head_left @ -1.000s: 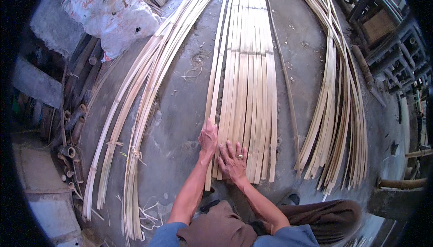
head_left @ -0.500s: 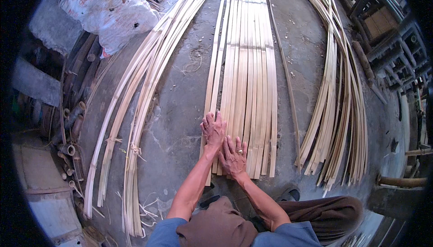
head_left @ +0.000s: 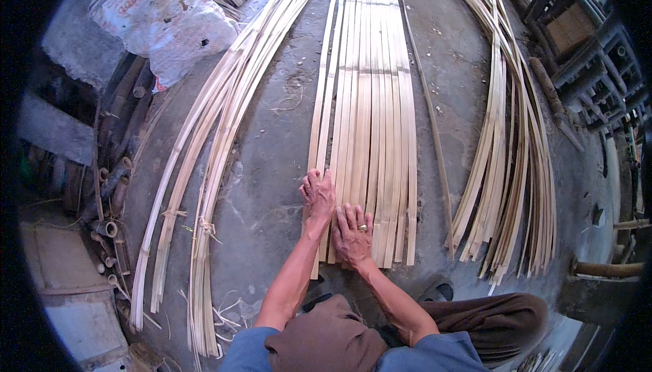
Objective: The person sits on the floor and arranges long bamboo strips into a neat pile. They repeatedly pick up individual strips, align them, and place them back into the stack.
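A row of long, pale split-bamboo strips (head_left: 380,134) lies side by side on the floor in front of me, running away from my knees. Along its left side, a narrow gap sets apart two more bamboo strips (head_left: 318,120). My left hand (head_left: 317,197) has its fingers bent over these two strips near their close ends and grips them. Lower and to the right, my right hand (head_left: 353,236), with a ring on one finger, rests flat on the left part of the row, fingers stretched out.
Tied bundles of strips (head_left: 224,114) lie at left, and a loose fan of strips (head_left: 502,168) at right. One thin strip (head_left: 435,148) runs right of the row. A white sack (head_left: 163,19), bamboo poles (head_left: 109,229) and a dark wooden rack (head_left: 591,59) line the sides.
The view has shifted slightly. Both hands stay in almost the same place on the strips, with the left hand a touch further left.
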Available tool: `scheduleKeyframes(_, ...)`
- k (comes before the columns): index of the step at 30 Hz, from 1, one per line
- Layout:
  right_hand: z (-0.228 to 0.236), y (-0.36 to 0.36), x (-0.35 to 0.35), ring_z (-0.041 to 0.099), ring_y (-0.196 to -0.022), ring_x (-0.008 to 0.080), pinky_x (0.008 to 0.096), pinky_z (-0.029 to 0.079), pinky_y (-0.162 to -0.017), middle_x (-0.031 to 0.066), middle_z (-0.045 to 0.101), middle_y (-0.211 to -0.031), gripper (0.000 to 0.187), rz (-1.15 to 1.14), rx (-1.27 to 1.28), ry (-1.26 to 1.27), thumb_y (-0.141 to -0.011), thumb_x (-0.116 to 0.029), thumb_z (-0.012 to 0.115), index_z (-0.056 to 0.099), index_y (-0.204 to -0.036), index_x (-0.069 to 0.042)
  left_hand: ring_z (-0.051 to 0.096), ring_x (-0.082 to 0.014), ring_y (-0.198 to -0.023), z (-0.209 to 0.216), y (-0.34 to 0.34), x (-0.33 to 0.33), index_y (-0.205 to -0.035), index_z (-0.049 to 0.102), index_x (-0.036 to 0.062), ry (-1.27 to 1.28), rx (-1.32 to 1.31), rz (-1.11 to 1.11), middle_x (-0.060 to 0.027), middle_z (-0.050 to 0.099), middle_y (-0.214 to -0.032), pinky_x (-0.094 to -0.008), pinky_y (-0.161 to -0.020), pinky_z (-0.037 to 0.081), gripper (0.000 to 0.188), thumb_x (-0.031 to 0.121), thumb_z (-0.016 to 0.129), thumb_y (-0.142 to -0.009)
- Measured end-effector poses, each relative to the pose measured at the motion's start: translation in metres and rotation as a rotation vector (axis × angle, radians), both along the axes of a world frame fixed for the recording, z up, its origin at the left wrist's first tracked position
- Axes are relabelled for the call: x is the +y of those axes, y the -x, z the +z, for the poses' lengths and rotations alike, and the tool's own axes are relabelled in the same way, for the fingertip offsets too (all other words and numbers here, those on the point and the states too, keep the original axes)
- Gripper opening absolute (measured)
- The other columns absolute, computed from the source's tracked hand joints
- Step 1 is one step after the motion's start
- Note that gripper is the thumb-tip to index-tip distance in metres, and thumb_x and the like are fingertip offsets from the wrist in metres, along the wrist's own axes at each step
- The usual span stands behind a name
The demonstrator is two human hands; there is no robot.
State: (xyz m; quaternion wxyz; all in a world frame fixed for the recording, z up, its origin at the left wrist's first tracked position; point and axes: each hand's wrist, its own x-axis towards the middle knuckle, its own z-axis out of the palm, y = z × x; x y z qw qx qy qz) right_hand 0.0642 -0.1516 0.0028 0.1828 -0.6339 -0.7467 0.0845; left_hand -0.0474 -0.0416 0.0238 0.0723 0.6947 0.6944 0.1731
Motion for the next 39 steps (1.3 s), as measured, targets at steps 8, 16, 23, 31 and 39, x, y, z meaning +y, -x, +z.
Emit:
scheduleKeyframes(8,-0.005,0.000,0.000,0.038,-0.141,0.0322,0.0516,0.019,-0.119,0.0094,0.047,-0.149,0.053,-0.006,-0.005,-0.023,-0.095,-0.038,0.057,0.053,-0.142,-0.013,0.048,-0.0348,-0.121,-0.004,-0.007,-0.001,-0.114,0.058,0.0081,-0.036,-0.067,0.091,-0.0137,0.048,-0.125,-0.0500,-0.096,0.043,0.031,0.021,0.068,-0.087)
scheduleKeyframes(16,-0.003,0.002,0.005,0.040,-0.139,0.0321,0.0503,0.022,-0.118,0.0134,0.048,-0.146,0.046,-0.063,0.094,0.012,-0.093,-0.027,0.060,0.058,-0.135,-0.009,0.043,-0.0348,-0.125,-0.013,-0.006,0.007,-0.103,0.063,0.0077,0.037,-0.146,0.145,-0.0134,0.047,-0.128,-0.0520,-0.099,0.039,0.029,0.023,0.073,-0.082)
scheduleKeyframes(23,0.007,0.015,0.011,0.038,-0.138,0.0340,0.0523,0.024,-0.116,0.0159,0.049,-0.140,0.041,-0.133,0.145,0.030,-0.088,-0.021,0.065,0.062,-0.127,-0.007,0.039,-0.0362,-0.130,-0.014,-0.008,0.009,-0.097,0.066,0.0076,0.033,-0.231,0.204,-0.0146,0.043,-0.135,-0.0544,-0.104,0.036,0.026,0.026,0.074,-0.081)
scheduleKeyframes(31,0.035,0.021,0.018,0.045,-0.130,0.0297,0.0460,0.029,-0.107,0.0099,0.055,-0.132,0.041,-0.253,0.327,0.159,-0.083,-0.022,0.072,0.062,-0.122,-0.011,0.041,-0.0383,-0.129,-0.012,-0.002,0.020,-0.091,0.072,0.0065,0.120,-0.424,0.290,-0.0166,0.047,-0.134,-0.0566,-0.105,0.036,0.024,0.028,0.071,-0.081)
scheduleKeyframes(39,0.034,0.031,0.023,0.065,-0.083,0.0273,0.0420,0.048,-0.081,0.0119,0.067,-0.088,0.036,-0.367,0.738,0.318,-0.095,-0.026,0.061,0.057,-0.123,-0.004,0.044,-0.0361,-0.125,-0.012,0.016,0.028,-0.089,0.075,0.0100,0.190,-0.563,0.275,-0.0147,0.052,-0.133,-0.0508,-0.105,0.035,0.024,0.032,0.072,-0.081)
